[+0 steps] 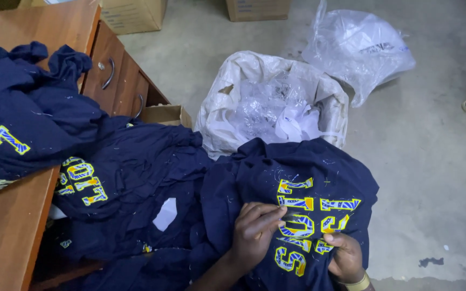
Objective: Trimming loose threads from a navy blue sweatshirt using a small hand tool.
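**Navy garment on the lap, fingers at the lettering**

Navy cloth fills most of your view: the garment (297, 178) you are working on lies spread across your lap, its yellow and blue lettering (308, 221) facing up, just in front of the white sack (227, 102) of clear plastic wrappers. Your left hand (254, 229) lies flat-knuckled on the cloth, its fingers (268, 213) drawn together and pinching at the edge of one letter; whether they grip a thread or only press the fabric, you cannot tell from here. Your right hand (343, 253), with a yellow band at the wrist, is curled around a fold of the same garment below the letters, holding it taut.

By the look of it, you are at the picking-over stage, working along the appliqué while pale thread bits dot the cloth. Any further pass along the letters would call for a fine fingertip grip and steady tension from the holding hand. More navy garments (33, 118) are heaped over the wooden desk (6, 226) to your left.
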